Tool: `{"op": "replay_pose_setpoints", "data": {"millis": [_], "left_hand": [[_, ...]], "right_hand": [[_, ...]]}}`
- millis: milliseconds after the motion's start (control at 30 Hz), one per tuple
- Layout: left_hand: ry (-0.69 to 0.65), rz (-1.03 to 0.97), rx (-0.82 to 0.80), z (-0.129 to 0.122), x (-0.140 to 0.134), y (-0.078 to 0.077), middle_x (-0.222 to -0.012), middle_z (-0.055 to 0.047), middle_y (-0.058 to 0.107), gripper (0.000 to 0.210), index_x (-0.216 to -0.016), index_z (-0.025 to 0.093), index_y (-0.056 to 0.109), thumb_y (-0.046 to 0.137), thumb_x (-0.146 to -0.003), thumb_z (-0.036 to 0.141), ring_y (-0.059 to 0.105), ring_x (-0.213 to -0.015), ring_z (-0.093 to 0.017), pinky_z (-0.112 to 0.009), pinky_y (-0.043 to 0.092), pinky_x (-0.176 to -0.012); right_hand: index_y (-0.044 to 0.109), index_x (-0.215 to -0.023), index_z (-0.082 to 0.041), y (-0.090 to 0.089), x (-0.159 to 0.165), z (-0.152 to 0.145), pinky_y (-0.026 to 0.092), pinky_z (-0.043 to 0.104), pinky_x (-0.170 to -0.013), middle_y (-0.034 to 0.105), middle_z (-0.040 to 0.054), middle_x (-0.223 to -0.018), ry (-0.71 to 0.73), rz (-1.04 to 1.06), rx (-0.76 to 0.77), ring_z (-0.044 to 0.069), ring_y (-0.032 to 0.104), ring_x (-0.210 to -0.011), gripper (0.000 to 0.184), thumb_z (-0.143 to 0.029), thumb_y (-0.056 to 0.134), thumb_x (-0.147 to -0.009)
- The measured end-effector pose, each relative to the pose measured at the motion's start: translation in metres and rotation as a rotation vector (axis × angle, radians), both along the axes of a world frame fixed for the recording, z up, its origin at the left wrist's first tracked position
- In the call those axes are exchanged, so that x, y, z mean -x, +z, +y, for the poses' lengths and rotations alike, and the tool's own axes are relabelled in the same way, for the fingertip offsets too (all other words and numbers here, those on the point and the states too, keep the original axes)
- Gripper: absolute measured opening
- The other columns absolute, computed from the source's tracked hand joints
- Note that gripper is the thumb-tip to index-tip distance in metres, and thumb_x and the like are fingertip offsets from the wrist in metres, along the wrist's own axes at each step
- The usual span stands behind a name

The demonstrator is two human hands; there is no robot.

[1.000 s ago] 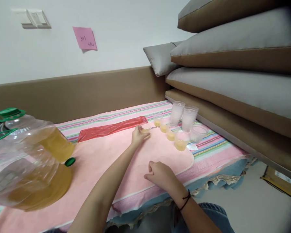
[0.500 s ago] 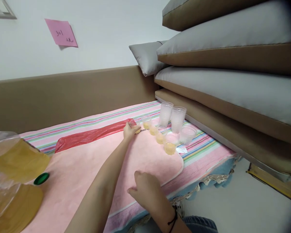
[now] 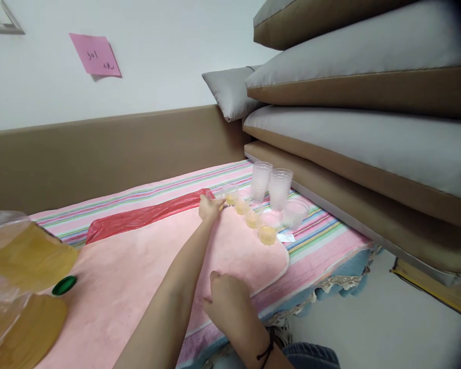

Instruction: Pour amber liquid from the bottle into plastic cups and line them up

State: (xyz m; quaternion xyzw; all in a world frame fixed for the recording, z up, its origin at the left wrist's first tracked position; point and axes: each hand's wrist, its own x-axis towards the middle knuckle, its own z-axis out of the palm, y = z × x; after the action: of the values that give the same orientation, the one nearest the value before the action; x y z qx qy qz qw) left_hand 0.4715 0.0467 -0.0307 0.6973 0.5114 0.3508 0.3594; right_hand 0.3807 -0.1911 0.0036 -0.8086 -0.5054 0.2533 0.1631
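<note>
Gripping a cup (image 3: pixel 220 193) by its side at the mat (image 3: pixel 138 277)'s far edge, the left hand (image 3: pixel 211 206) is closed round it, presumably to keep its liquid level. Four filled cups (image 3: pixel 268 235) line the right edge, perhaps for easy reach, with stacks (image 3: pixel 280 189) just beyond; nearer, the right hand (image 3: pixel 230 302), thumb and forefinger apart, holds nothing that shows

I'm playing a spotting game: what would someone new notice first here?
Probably the tall stack of gray-and-brown cushions on the right. Next, the pink sticky note on the wall, upper left. Then the left hand by the partly filled plastic cups, near the middle.
</note>
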Motion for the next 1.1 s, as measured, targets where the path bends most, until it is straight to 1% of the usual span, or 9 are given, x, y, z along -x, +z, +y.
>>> {"op": "replay_pose_setpoints", "data": {"millis": [233,333,433,500,567,700,900,1000,1100], "left_hand": [[-0.057,-0.099,0.031,-0.005,0.007,-0.002,-0.109,-0.015,0.066,0.08,-0.112,0.022,0.04,0.09,-0.052,0.039,0.065,-0.108,-0.034,-0.046,0.047,-0.09],[-0.098,-0.162,0.029,-0.01,0.015,-0.002,-0.126,-0.02,0.06,0.088,-0.121,0.021,0.035,0.09,-0.054,0.035,0.061,-0.117,-0.034,-0.046,0.046,-0.095],[-0.144,-0.222,0.036,-0.023,0.033,0.003,-0.137,-0.021,0.052,0.088,-0.125,0.022,0.034,0.088,-0.057,0.035,0.056,-0.124,-0.033,-0.044,0.046,-0.098],[-0.179,-0.247,0.055,-0.036,0.054,0.008,-0.138,-0.02,0.052,0.084,-0.124,0.022,0.037,0.088,-0.058,0.036,0.055,-0.126,-0.033,-0.045,0.046,-0.099],[-0.217,-0.262,0.075,-0.052,0.081,0.013,-0.138,-0.02,0.052,0.078,-0.121,0.022,0.041,0.087,-0.059,0.035,0.055,-0.125,-0.033,-0.045,0.046,-0.099],[-0.279,-0.282,0.118,-0.085,0.142,0.021,-0.131,-0.017,0.059,0.067,-0.113,0.022,0.048,0.085,-0.059,0.033,0.06,-0.118,-0.029,-0.045,0.048,-0.098],[-0.242,-0.317,0.184,-0.114,0.222,0.017,-0.122,-0.014,0.064,0.066,-0.109,0.023,0.052,0.085,-0.054,0.042,0.064,-0.112,-0.029,-0.05,0.048,-0.1],[-0.19,-0.366,0.219,-0.12,0.248,0.014,-0.119,-0.013,0.065,0.066,-0.108,0.023,0.054,0.085,-0.054,0.045,0.066,-0.108,-0.029,-0.05,0.05,-0.099],[-0.179,-0.389,0.233,-0.124,0.263,0.014,-0.117,-0.013,0.066,0.061,-0.107,0.023,0.057,0.084,-0.056,0.044,0.067,-0.107,-0.028,-0.048,0.052,-0.097]], "right_hand": [[0.07,-0.098,-0.013,-0.009,-0.018,-0.003,0.047,0.031,-0.068,0.07,0.011,-0.092,-0.009,0.021,-0.102,0.029,0.067,-0.087,0.021,-0.03,0.073,-0.085],[0.067,-0.1,-0.016,-0.009,-0.047,-0.008,0.043,0.027,-0.062,0.068,0.0042,-0.078,-0.093,0.16,-0.291,0.023,0.066,-0.076,0.017,-0.027,0.07,-0.088],[0.059,-0.113,-0.018,-0.01,-0.086,-0.021,0.046,0.026,-0.063,0.066,0.0017,-0.076,-0.385,0.248,-0.702,0.019,0.064,-0.068,0.027,-0.032,0.061,-0.09],[0.054,-0.115,-0.017,-0.013,-0.113,-0.034,0.048,0.028,-0.066,0.065,0.0053,-0.084,-0.667,0.128,-1.02,0.021,0.063,-0.073,0.036,-0.04,0.055,-0.088],[0.049,-0.116,-0.016,-0.022,-0.141,-0.046,0.049,0.03,-0.068,0.063,0.0087,-0.092,-0.87,-0.003,-1.196,0.022,0.062,-0.078,0.044,-0.045,0.053,-0.084],[0.043,-0.122,-0.014,-0.052,-0.194,-0.055,0.05,0.039,-0.081,0.06,0.0161,-0.111,-0.985,-0.044,-1.083,0.028,0.061,-0.091,0.064,-0.046,0.058,-0.068],[0.027,-0.144,-0.008,-0.095,-0.236,-0.04,0.043,0.045,-0.1,0.052,0.0229,-0.133,-0.868,0.143,-0.869,0.036,0.054,-0.115,0.111,-0.053,0.073,-0.054],[0.027,-0.145,-0.01,-0.104,-0.238,-0.03,0.046,0.043,-0.097,0.055,0.0217,-0.127,-0.833,0.184,-0.837,0.034,0.057,-0.112,0.112,-0.051,0.076,-0.053],[0.037,-0.137,-0.011,-0.1,-0.237,-0.027,0.046,0.045,-0.097,0.06,0.0199,-0.12,-0.911,0.127,-0.865,0.035,0.059,-0.108,0.102,-0.051,0.076,-0.052]]}}
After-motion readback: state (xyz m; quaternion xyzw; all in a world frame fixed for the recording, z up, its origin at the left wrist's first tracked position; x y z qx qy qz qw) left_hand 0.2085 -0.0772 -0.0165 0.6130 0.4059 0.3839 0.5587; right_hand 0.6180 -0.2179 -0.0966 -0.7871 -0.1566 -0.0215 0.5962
